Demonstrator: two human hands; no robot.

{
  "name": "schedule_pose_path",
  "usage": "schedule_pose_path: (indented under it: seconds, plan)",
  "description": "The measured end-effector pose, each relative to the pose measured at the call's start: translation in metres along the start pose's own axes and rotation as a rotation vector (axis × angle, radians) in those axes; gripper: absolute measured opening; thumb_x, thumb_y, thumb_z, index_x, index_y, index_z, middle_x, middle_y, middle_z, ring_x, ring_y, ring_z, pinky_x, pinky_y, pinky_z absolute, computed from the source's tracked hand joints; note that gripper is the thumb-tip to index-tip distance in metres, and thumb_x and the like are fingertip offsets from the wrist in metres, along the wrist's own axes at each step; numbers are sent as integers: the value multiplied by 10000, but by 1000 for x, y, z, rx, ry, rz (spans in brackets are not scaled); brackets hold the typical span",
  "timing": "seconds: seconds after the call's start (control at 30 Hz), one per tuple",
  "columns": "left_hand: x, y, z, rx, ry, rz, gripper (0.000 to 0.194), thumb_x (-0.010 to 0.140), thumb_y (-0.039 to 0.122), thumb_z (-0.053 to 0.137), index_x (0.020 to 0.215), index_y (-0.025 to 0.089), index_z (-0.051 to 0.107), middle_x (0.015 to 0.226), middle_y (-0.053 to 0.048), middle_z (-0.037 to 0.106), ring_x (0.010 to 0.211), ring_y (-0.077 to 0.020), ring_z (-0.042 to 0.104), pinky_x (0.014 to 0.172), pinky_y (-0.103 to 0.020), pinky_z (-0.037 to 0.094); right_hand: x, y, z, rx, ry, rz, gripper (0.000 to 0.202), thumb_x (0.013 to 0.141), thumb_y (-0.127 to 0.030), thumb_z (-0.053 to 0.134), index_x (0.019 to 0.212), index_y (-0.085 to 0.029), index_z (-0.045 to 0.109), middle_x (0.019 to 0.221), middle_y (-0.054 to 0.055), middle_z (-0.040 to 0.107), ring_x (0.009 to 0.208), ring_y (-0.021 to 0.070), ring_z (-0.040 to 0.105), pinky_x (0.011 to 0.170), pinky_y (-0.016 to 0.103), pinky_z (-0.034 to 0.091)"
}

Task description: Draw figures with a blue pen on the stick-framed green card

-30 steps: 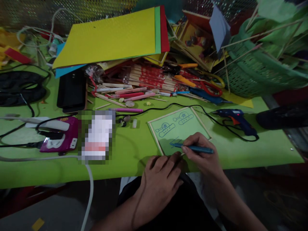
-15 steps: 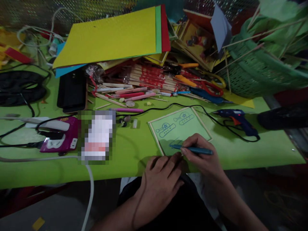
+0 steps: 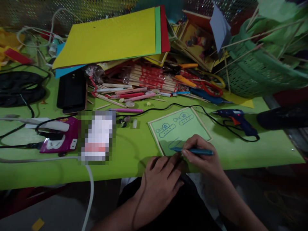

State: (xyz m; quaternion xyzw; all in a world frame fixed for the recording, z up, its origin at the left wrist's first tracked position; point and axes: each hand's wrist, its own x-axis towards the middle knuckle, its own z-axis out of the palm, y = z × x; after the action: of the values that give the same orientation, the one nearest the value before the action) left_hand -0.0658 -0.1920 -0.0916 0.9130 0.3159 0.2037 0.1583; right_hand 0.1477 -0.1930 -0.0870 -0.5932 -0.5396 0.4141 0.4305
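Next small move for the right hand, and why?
Probably have the right hand extend the strokes with its pen: the tip is by them, they look less complete than the two drawings, and the left hand is at the card.

Dim light; shadow darkens the near part of the paper (image 3: pixel 178 130), blocky pixels hide probably a phone (image 3: pixel 98 136), the floor (image 3: pixel 64 208) is murky.

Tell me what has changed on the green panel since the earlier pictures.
The blue pen in the right hand has its tip slightly nearer the person, and a short curved stroke now shows at the left end of the unfinished lines on the green panel. Nothing was picked up or released. The left hand stayed at the panel's near edge.
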Motion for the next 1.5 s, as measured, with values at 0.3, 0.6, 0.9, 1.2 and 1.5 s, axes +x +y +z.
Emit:
schedule_pose_path:
  seconds: [0.3, 0.6, 0.9, 1.2, 1.5]
  plan:
    - [-2, 0, -1, -4, -26, -12, 402, 1005, 418, 610, 1372, 253, 610, 1515, 57, 581, 1211, -188, 514, 1024, -373, 353, 0, -2, 2, 3, 61, -10, 188, 906, -308, 717, 802, -224, 584, 692, -14, 567, 595, 138, 491, 531, 262, 392]
    - [-1, 0, -2, -18, -20, -31, 403, 995, 408, 633, 1372, 270, 606, 1497, 77, 595, 1200, -170, 524, 1003, -366, 362, 2, 3, -13, -65, 336, -64, 174, 883, -320, 758, 845, -218, 622, 757, 7, 612, 634, 156, 533, 553, 281, 395]
    - [-2, -1, 4, -6, 12, -36, 403, 953, 400, 691, 1334, 284, 630, 1483, 68, 606, 1202, -169, 532, 982, -361, 369, 6, 9, -17, -138, 324, -59, 176, 888, -325, 753, 840, -224, 618, 727, -7, 596, 596, 142, 499, 531, 272, 381]
    - [-1, -1, 2, -18, 31, -34, 414, 942, 401, 707, 1330, 275, 638, 1477, 75, 619, 1187, -158, 540, 997, -360, 363, 11, 1, -13, -126, 326, -82, 177, 868, -313, 755, 813, -229, 609, 664, -24, 573, 540, 127, 474, 489, 249, 386]
    - [2, 0, 0, -12, 40, -32, 408, 935, 391, 713, 1322, 279, 647, 1454, 59, 638, 1175, -163, 557, 989, -354, 370, 12, -5, -11, -202, 343, -77, 200, 861, -351, 759, 795, -232, 614, 660, -15, 602, 555, 141, 524, 504, 256, 425]
